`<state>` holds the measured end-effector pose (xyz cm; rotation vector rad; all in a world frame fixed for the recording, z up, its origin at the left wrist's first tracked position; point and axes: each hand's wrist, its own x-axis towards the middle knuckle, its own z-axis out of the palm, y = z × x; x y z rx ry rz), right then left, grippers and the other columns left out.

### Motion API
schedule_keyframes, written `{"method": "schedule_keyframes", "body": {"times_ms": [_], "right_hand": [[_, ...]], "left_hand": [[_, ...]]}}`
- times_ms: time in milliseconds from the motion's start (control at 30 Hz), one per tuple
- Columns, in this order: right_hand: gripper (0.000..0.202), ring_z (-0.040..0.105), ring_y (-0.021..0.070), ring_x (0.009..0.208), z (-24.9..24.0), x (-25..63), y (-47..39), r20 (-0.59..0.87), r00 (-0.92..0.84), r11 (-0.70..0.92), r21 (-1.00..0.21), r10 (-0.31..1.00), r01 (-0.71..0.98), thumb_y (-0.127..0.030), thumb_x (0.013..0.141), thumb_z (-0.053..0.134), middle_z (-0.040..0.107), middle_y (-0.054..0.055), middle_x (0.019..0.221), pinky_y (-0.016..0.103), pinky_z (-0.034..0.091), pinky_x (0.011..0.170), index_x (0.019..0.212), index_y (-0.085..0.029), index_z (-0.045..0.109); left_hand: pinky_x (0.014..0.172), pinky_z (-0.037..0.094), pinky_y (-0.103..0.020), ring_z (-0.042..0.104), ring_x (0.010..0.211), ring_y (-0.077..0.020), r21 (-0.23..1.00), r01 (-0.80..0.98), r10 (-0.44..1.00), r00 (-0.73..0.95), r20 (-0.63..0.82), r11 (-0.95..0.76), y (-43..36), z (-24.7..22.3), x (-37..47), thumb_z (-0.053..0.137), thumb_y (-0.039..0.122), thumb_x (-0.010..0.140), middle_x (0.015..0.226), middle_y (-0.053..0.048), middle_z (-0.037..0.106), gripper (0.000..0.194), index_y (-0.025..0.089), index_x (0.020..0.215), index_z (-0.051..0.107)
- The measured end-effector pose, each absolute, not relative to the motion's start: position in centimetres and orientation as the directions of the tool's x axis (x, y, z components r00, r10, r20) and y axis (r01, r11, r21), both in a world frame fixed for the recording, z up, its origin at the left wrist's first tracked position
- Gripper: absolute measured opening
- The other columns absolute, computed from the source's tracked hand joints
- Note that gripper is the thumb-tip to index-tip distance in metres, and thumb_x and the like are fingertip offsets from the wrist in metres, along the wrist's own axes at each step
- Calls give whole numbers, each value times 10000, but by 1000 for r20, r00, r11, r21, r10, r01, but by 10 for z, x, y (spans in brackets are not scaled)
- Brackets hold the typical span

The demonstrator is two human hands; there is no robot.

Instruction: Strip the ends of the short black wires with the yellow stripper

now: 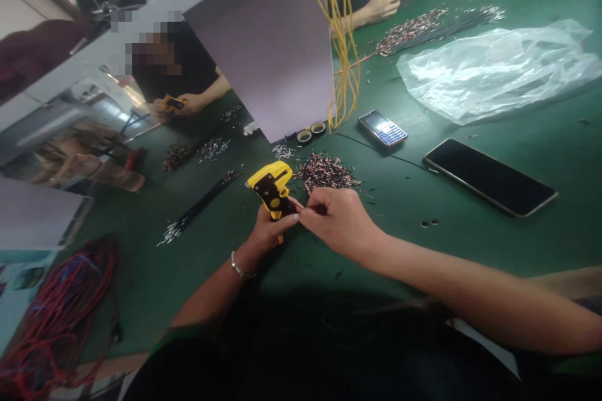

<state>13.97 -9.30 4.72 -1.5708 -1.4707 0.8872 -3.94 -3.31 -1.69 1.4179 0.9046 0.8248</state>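
My left hand (270, 230) is wrapped round the handles of a yellow and black wire stripper (274, 187), its jaw end up and to the left. Close against the tool's right side, my right hand (341, 216) is closed in a pinch at my left thumb. Whatever lies between those right fingertips is too small and hidden to name. Just beyond my right hand is a heap of short dark and copper-coloured wire scraps (327, 172). To the left of the stripper lies a bundle of black wires (202, 203) with bare, silvery ends.
A keypad phone (383, 128) and a smartphone (491, 177) lie to the right, near a clear plastic bag (498, 72). Yellow wires (345, 44) hang beside a grey panel (268, 31). Tape rolls (311, 132) sit below it. Red wire coils (70, 301) fill the left. Co-workers sit opposite.
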Motion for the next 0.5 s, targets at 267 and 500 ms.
{"method": "schedule_keyframes", "body": {"times_ms": [267, 500], "right_hand": [[241, 356, 91, 489, 48, 141, -94, 12, 77, -22, -903, 997, 428, -218, 717, 610, 457, -38, 480, 278, 227, 498, 504, -192, 501], [248, 364, 85, 488, 46, 140, -95, 48, 78, 8, -898, 996, 440, -202, 721, 603, 455, -41, 482, 271, 232, 497, 503, -190, 488]], "left_hand": [[586, 522, -266, 594, 551, -143, 998, 8, 901, 429, -60, 63, -35, -15, -34, 866, 369, 623, 620, -25, 666, 300, 147, 759, 717], [577, 530, -269, 598, 551, -144, 999, 45, 931, 364, -30, 15, -36, -16, -34, 865, 388, 620, 621, -20, 667, 294, 160, 727, 714]]}}
